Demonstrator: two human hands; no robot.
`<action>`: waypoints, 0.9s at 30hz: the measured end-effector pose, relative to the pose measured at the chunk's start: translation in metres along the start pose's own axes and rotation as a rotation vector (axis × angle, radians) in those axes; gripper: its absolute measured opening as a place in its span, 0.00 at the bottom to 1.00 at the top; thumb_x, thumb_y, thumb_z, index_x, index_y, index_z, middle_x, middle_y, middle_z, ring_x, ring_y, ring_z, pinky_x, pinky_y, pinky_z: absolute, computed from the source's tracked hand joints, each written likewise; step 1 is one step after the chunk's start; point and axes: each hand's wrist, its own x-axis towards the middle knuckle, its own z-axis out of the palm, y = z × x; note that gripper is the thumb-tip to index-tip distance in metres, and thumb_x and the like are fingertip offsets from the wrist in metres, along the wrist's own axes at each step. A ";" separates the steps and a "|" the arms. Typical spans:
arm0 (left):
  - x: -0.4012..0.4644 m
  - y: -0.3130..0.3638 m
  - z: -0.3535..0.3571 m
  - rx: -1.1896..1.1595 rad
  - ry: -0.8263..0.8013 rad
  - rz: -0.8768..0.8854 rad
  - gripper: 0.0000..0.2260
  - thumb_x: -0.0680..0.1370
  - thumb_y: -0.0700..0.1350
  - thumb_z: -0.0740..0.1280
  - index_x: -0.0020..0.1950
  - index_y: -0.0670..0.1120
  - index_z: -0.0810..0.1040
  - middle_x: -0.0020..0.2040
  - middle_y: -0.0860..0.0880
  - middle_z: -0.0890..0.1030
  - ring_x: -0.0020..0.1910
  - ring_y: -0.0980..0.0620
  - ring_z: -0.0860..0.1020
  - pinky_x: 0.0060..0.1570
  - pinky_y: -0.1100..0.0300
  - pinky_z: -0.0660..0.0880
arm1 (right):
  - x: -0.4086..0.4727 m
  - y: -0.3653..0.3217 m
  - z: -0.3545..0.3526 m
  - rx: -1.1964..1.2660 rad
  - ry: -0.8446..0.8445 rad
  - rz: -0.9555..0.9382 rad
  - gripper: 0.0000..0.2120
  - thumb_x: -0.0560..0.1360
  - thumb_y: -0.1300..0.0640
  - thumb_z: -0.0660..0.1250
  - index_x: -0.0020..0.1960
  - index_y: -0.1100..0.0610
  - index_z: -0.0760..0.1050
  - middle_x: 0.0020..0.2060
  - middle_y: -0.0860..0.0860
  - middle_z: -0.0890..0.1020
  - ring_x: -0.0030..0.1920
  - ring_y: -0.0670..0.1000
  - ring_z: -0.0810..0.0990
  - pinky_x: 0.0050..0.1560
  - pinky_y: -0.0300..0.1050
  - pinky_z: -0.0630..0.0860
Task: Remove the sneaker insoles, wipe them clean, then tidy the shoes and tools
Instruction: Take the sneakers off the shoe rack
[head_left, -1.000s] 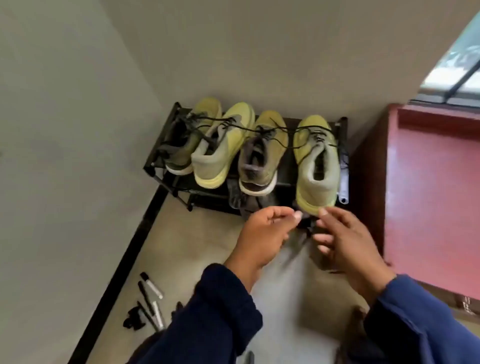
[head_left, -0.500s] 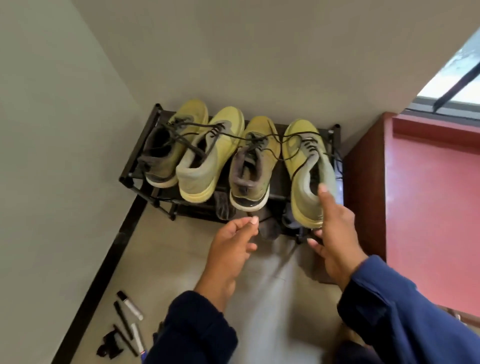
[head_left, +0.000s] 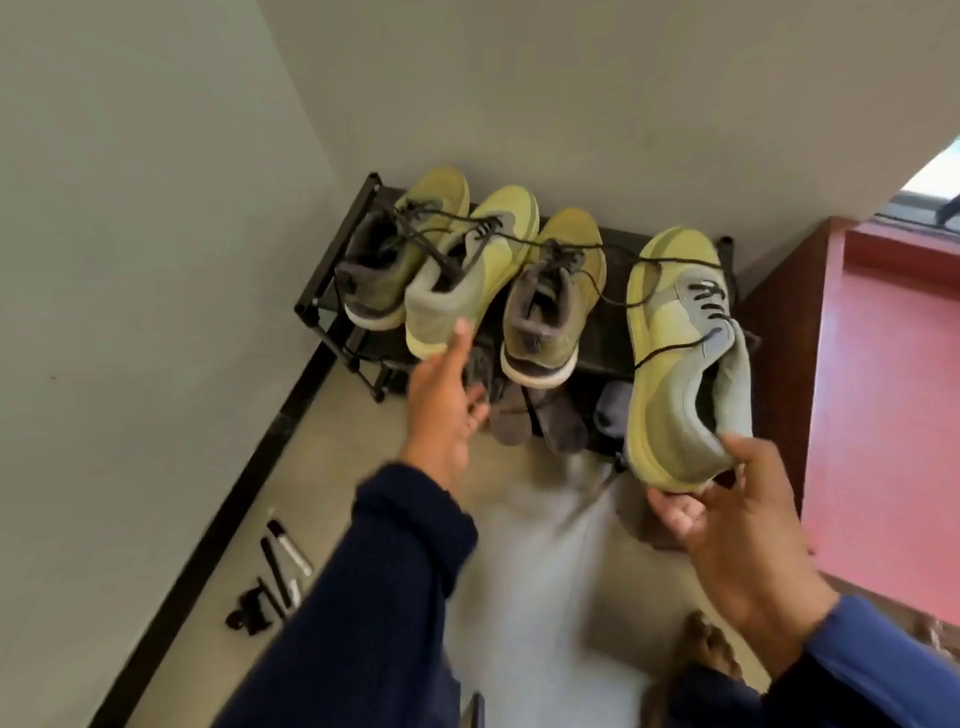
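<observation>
Several yellow-green sneakers belong to a black shoe rack (head_left: 332, 270) against the wall. My right hand (head_left: 727, 514) grips the heel of the rightmost sneaker (head_left: 670, 364), which is lifted off the rack and tilted on its side, with a black lace trailing to the others. My left hand (head_left: 441, 405) reaches forward with its fingers out, and its fingertip touches the heel of the second sneaker (head_left: 467, 280). The other two sneakers (head_left: 550, 306) (head_left: 384, 260) stay on the top shelf. No insole is visible inside the shoes.
Dark socks or cloths (head_left: 535, 421) hang from the rack's lower shelf. Pens and small black tools (head_left: 275, 577) lie on the floor by the left wall's black skirting. A red cabinet (head_left: 883, 389) stands at the right. Pale floor lies between my arms.
My right hand has taken the rightmost sneaker by the heel and pulled it off the rack towards me. My left hand has moved left and forward to the second sneaker's heel.
</observation>
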 end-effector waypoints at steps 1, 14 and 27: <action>0.006 0.003 -0.001 0.001 0.037 0.017 0.18 0.77 0.64 0.71 0.56 0.54 0.75 0.50 0.54 0.75 0.50 0.51 0.77 0.48 0.54 0.76 | -0.013 0.012 -0.008 -0.016 0.007 -0.012 0.20 0.79 0.53 0.62 0.70 0.53 0.74 0.53 0.54 0.85 0.53 0.55 0.82 0.58 0.53 0.77; 0.029 -0.018 -0.005 0.073 0.040 -0.079 0.34 0.72 0.67 0.74 0.73 0.56 0.69 0.66 0.47 0.75 0.55 0.44 0.82 0.48 0.53 0.78 | 0.001 0.157 -0.040 -0.256 0.227 0.655 0.19 0.74 0.45 0.67 0.59 0.55 0.81 0.46 0.56 0.86 0.40 0.56 0.84 0.35 0.44 0.80; 0.051 0.031 -0.018 -0.162 -0.007 -0.113 0.49 0.66 0.80 0.65 0.82 0.61 0.58 0.80 0.39 0.61 0.71 0.28 0.69 0.61 0.33 0.76 | 0.049 0.040 0.080 -0.371 0.010 0.028 0.42 0.64 0.16 0.56 0.68 0.40 0.67 0.65 0.48 0.75 0.60 0.54 0.78 0.57 0.59 0.79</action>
